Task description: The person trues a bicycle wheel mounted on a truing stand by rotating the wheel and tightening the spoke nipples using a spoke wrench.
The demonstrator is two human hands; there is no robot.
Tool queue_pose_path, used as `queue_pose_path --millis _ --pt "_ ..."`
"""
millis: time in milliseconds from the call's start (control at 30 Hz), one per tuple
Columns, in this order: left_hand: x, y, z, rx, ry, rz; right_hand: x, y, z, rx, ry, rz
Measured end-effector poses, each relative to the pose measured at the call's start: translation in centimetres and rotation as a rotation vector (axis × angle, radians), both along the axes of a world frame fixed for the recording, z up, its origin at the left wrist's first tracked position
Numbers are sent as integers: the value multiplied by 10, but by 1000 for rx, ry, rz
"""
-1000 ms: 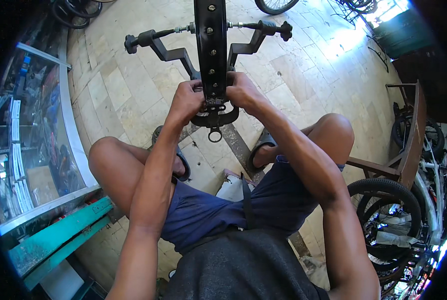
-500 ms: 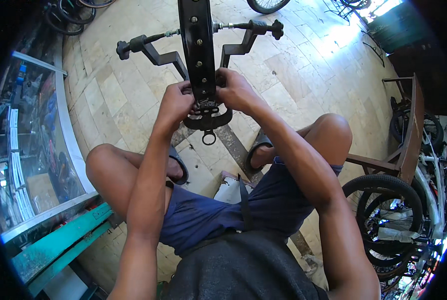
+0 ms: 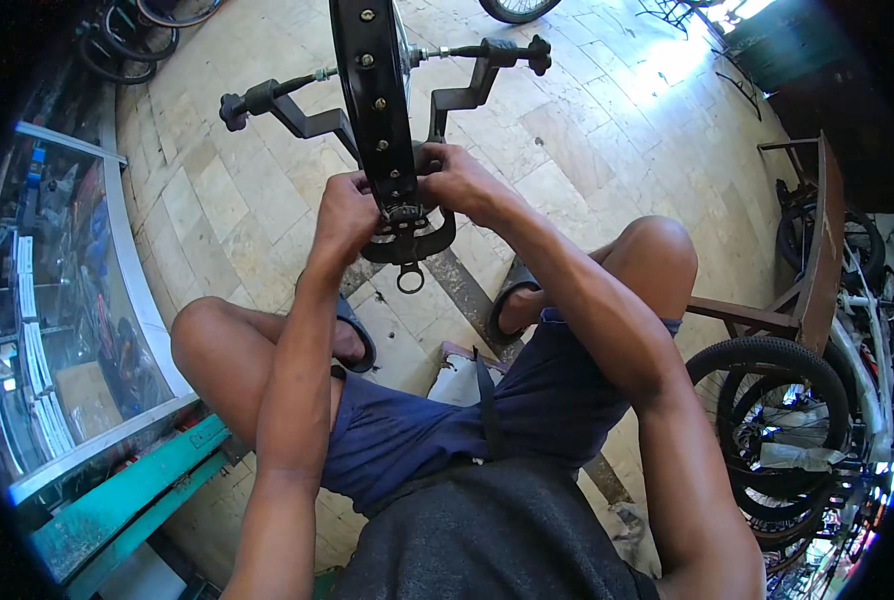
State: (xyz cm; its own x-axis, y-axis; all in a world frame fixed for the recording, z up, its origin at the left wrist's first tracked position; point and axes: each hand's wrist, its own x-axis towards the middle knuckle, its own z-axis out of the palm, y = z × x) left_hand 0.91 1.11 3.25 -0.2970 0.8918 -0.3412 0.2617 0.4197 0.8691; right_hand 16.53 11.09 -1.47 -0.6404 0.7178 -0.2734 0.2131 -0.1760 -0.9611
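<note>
A black wheel rim [image 3: 377, 80] with a row of silver fittings along its middle stands upright in a black truing stand [image 3: 307, 124], with threaded axle ends on either side. My left hand [image 3: 347, 215] is curled against the left side of the rim's lower part. Opposite it, my right hand [image 3: 452, 183] is closed at the right side. Both sets of fingertips are partly hidden behind rim and stand, so what they grip is unclear. Below my hands, the stand has a curved base piece and a small metal ring [image 3: 410, 280].
Around my bent legs is a tiled floor [image 3: 217, 220]. On the left are a glass display case [image 3: 67, 320] and a turquoise bench [image 3: 132, 490]. On the right, a brown metal frame [image 3: 820, 230] stands by several bicycle wheels [image 3: 777, 365]. More wheels [image 3: 127, 55] lie at the upper left.
The rim, stand and both my hands have shifted left and slightly up in the view, more than the background has, which has shifted slightly too. My hands stay curled at the rim's lower part.
</note>
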Motion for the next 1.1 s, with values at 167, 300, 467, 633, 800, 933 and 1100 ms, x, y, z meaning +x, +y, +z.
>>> queue_pose_path --millis 167,300,467,633,800,933,1100 --pt "-19 0 -36 39 -236 54 -7 -2 2 103 -45 -20" --pt "-13 2 -36 59 -228 26 -6 -2 3 233 -76 -3" --pt "-12 -3 -27 64 -229 18 3 -7 18 192 -152 32" --pt "-13 -8 -27 84 -199 52 -5 -16 34 152 -212 10" --pt "-12 -2 -25 135 -270 101 -3 -16 33 100 -86 -38" --pt "-16 -3 -15 115 -329 81 -8 -10 28 7 88 -183" --pt "-18 -5 -12 106 -322 10 -7 13 36 -261 171 -271"
